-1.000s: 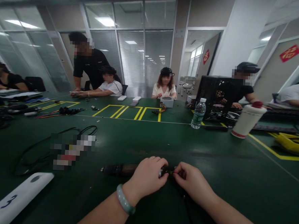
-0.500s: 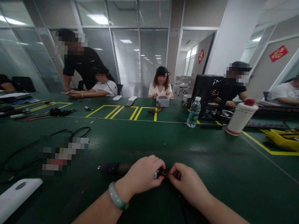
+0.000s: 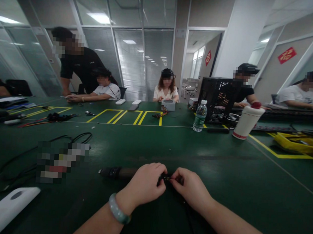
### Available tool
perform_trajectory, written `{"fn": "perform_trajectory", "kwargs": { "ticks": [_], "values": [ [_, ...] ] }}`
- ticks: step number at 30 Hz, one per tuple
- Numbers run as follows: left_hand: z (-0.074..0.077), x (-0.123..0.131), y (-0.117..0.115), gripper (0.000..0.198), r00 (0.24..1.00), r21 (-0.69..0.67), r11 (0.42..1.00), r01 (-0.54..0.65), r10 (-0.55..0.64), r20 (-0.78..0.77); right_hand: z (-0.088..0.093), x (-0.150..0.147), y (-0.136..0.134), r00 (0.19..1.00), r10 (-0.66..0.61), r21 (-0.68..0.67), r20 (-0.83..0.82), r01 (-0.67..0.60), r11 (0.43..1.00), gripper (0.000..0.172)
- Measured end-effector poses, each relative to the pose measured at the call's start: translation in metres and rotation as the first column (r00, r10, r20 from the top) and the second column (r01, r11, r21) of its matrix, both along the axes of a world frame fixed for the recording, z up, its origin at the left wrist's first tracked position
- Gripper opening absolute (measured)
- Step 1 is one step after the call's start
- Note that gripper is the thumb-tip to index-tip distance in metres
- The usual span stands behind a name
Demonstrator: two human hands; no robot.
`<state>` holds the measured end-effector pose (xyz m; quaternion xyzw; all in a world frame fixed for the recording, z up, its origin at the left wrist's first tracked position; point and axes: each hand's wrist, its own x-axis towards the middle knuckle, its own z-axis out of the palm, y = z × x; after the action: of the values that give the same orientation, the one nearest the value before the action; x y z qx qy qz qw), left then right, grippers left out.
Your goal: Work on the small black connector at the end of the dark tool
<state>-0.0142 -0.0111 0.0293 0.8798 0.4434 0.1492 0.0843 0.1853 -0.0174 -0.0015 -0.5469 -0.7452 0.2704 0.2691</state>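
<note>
My left hand (image 3: 143,185) grips a dark cylindrical object (image 3: 118,173), which lies roughly level just above the green mat and sticks out to the left of the hand. Its far end is black and ribbed, and a brownish section sits nearer my fingers. My right hand (image 3: 191,185) pinches a small dark piece (image 3: 166,178) at the object's near end, with the fingertips of both hands almost meeting there. A thin black cable (image 3: 190,218) runs down from under my hands toward me. A pale green bangle (image 3: 118,213) circles my left wrist.
A green work table (image 3: 222,160) spreads around my hands. To the left lie black cable loops (image 3: 75,138) and a pixelated item (image 3: 62,162). A white numbered board (image 3: 7,206) is at the front left. A water bottle (image 3: 200,116), white red-capped bottle (image 3: 247,121) and yellow tray (image 3: 295,143) stand farther right.
The room and table have slid left in view as the camera turned slightly right. My hands stay together on the same object, with no visible change of grip.
</note>
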Motion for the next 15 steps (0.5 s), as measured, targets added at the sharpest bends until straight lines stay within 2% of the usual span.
{"fn": "perform_trajectory", "kwargs": {
  "ticks": [9, 15],
  "values": [
    [-0.0084, 0.0023, 0.0046, 0.015, 1.0, 0.012, 1.0, -0.001, 0.001, 0.031, -0.0001, 0.001, 0.0016, 1.0, 0.008, 0.016, 0.026, -0.008, 1.0, 0.005],
    [-0.0078, 0.0007, 0.0056, 0.011, 0.997, 0.009, 0.998, 0.063, -0.063, 0.032, 0.0, 0.002, 0.0021, 0.999, 0.025, -0.002, 0.025, -0.025, 1.0, 0.005]
  ]
}}
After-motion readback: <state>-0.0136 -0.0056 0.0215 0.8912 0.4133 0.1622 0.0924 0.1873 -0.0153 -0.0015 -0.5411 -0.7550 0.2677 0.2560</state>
